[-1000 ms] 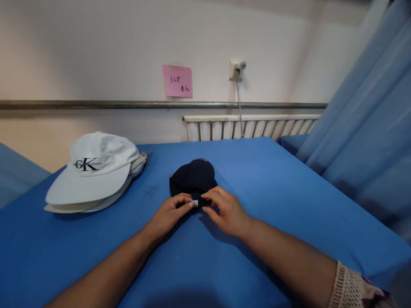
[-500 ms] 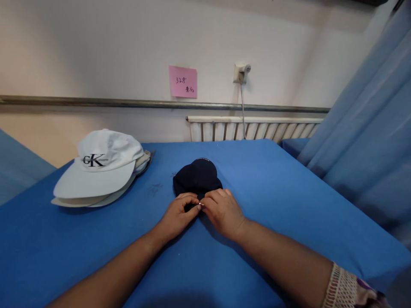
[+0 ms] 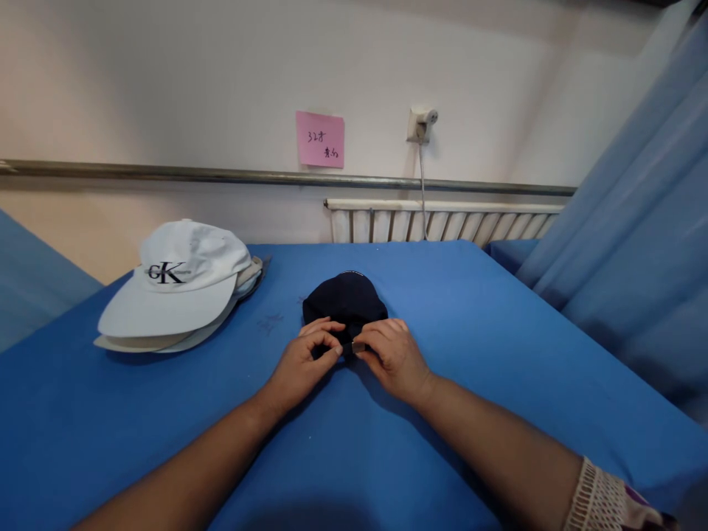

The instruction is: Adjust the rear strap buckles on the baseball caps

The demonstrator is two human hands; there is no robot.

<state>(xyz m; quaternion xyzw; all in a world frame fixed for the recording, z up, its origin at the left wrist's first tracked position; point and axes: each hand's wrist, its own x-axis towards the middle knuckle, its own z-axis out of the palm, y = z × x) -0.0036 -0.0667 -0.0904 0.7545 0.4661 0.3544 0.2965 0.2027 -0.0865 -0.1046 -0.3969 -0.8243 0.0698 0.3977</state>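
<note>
Head view: before the dark cap [image 3: 344, 296], left hand [image 3: 299, 370] pinches strap [image 3: 348, 349], right hand [image 3: 396, 363] pinches buckle [image 3: 359, 346]; now slightly parted, exposing strap.

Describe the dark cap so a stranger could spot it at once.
Start at the pink note, then drop to the blue sheet. The navy cap lies near its middle, held at the near edge by the left hand and right hand. Unlike the white-topped stack of caps to its left, it is dark and alone.
</note>
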